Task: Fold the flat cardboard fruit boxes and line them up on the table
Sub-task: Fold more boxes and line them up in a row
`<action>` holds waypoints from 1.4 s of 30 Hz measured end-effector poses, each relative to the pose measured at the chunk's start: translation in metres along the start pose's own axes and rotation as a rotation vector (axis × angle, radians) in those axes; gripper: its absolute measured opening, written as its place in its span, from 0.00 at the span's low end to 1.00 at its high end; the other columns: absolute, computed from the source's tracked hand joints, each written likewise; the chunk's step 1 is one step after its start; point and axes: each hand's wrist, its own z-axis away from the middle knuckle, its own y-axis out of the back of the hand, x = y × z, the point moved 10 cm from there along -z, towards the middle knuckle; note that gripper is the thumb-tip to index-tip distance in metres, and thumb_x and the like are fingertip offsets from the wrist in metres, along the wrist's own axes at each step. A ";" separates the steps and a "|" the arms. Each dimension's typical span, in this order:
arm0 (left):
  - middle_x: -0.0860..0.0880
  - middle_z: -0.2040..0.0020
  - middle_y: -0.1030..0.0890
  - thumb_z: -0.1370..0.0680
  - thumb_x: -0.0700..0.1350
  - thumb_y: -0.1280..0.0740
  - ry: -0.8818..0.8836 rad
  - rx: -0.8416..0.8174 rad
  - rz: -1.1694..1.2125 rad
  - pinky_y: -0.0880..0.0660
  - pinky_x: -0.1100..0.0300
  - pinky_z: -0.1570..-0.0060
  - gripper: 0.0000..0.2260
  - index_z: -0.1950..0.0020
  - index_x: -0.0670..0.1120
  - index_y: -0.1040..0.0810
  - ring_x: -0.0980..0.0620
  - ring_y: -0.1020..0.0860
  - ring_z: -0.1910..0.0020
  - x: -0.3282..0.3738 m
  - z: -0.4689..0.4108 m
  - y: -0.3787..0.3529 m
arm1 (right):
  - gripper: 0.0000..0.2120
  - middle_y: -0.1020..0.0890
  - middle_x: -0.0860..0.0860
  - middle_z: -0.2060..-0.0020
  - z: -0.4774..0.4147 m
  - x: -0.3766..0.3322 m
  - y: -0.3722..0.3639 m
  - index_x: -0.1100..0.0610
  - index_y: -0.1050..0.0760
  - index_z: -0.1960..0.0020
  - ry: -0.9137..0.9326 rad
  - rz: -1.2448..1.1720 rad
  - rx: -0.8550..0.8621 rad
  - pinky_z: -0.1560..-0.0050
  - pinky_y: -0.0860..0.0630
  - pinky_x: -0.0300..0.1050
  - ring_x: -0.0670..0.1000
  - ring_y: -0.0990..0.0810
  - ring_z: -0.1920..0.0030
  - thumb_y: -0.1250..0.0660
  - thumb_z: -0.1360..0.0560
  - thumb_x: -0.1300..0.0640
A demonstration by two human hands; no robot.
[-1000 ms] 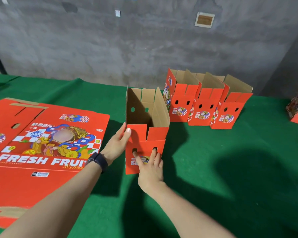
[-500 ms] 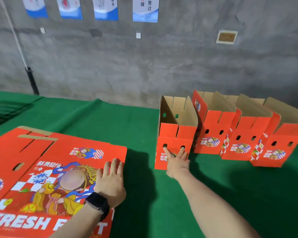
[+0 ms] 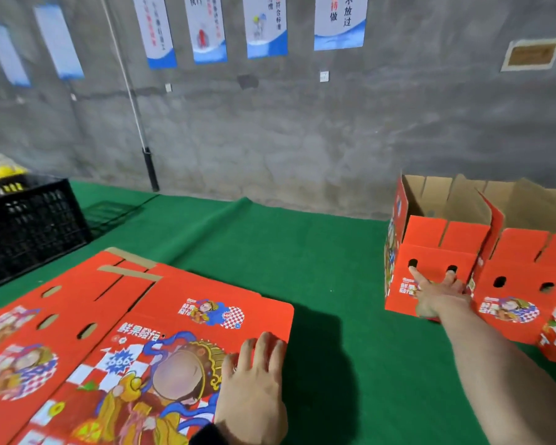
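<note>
box (image 3: 437, 239) slid rightward, left hand (image 3: 254, 390) onto sheet (image 3: 174, 300)

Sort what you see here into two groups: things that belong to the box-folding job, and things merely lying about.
Belongs to the job:
flat box under the left hand
folded box touched by the right hand
neighbouring folded box in the row
green table

Just lying about:
black crate
wall posters
grey pipe
wall plaque

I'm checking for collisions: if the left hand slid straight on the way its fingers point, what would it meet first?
Nothing upright: the left hand lies on the flat red printed cardboard sheet; ahead come the sheet's far edge, then green table cloth, as far as depth shows.
</note>
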 end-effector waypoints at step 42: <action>0.55 0.24 0.41 0.29 0.57 0.27 -0.722 -0.006 0.462 0.49 0.74 0.33 0.35 0.26 0.53 0.37 0.62 0.42 0.27 0.002 0.227 0.150 | 0.17 0.21 0.56 0.44 0.425 0.083 0.069 0.63 0.27 0.38 -0.054 -1.240 0.073 0.51 0.29 0.45 0.55 0.21 0.45 0.34 0.21 0.53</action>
